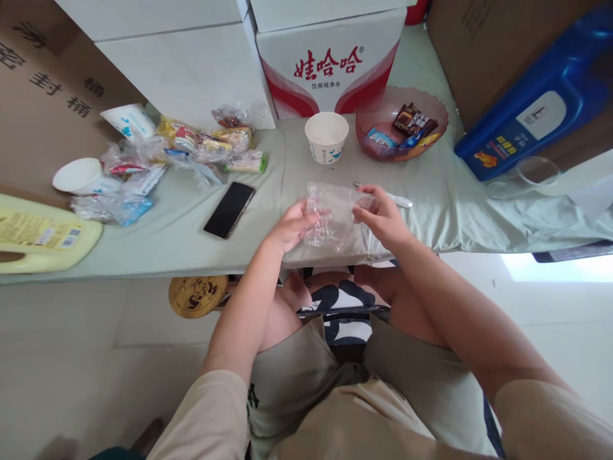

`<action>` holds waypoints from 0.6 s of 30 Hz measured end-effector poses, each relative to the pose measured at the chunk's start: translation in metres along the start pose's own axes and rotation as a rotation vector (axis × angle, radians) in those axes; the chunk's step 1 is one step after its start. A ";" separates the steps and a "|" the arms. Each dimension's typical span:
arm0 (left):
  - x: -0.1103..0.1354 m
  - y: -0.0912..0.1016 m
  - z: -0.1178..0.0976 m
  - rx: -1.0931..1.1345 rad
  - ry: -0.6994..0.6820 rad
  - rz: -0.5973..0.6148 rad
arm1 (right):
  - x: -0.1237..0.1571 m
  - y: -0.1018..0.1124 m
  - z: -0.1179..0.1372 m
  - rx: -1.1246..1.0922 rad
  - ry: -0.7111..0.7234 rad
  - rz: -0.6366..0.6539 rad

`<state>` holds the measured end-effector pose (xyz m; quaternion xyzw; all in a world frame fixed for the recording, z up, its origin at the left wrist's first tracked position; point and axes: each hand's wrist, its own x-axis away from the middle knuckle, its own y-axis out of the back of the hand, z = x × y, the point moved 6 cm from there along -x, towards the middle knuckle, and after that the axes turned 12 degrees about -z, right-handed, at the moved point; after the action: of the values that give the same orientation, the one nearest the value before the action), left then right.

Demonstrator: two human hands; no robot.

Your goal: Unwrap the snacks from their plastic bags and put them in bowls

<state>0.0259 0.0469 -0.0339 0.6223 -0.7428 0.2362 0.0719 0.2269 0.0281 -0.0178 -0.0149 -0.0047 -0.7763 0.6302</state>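
Between my hands, a clear plastic bag is stretched above the front edge of the cloth-covered table. My left hand grips the bag's left side, the fingers partly seen through the film. At its right side my right hand is curled, thumb and fingers closed on the plastic. Just behind the bag stands a white paper cup, upright. A thin tool with a white handle lies behind my right hand, partly hidden by it. A black phone rests left of my left hand.
A pink glass bowl holds wrapped snacks. Snack packets and two tipped paper cups are heaped at left. A yellow jug, blue bottle, clear cup and white carton surround the workspace.
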 end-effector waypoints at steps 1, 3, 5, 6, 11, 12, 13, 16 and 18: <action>0.000 -0.001 0.003 -0.031 0.027 0.002 | -0.001 0.001 0.001 -0.056 -0.001 -0.038; 0.000 -0.002 0.004 -0.039 0.009 -0.024 | -0.001 -0.002 -0.001 -0.134 -0.038 -0.037; 0.000 -0.002 0.001 -0.012 -0.035 -0.056 | 0.000 -0.010 -0.008 -0.123 -0.128 0.050; 0.000 -0.003 0.001 -0.009 -0.047 -0.064 | 0.001 -0.013 -0.012 -0.097 -0.178 0.079; -0.002 -0.002 0.001 -0.097 -0.050 -0.104 | -0.002 -0.003 -0.016 -0.107 -0.241 -0.094; -0.002 -0.002 0.001 -0.101 -0.042 -0.101 | -0.002 -0.001 -0.014 -0.137 -0.241 -0.119; -0.002 -0.002 0.001 -0.092 -0.037 -0.092 | -0.002 0.000 -0.012 -0.166 -0.249 -0.117; 0.000 -0.004 -0.001 -0.052 -0.040 -0.037 | 0.002 -0.005 -0.009 -0.184 -0.296 0.009; 0.001 -0.006 -0.001 -0.053 -0.047 -0.011 | 0.005 -0.009 -0.008 -0.136 -0.294 0.100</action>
<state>0.0310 0.0457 -0.0309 0.6295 -0.7470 0.2011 0.0721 0.2167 0.0246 -0.0253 -0.1710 -0.0437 -0.7320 0.6580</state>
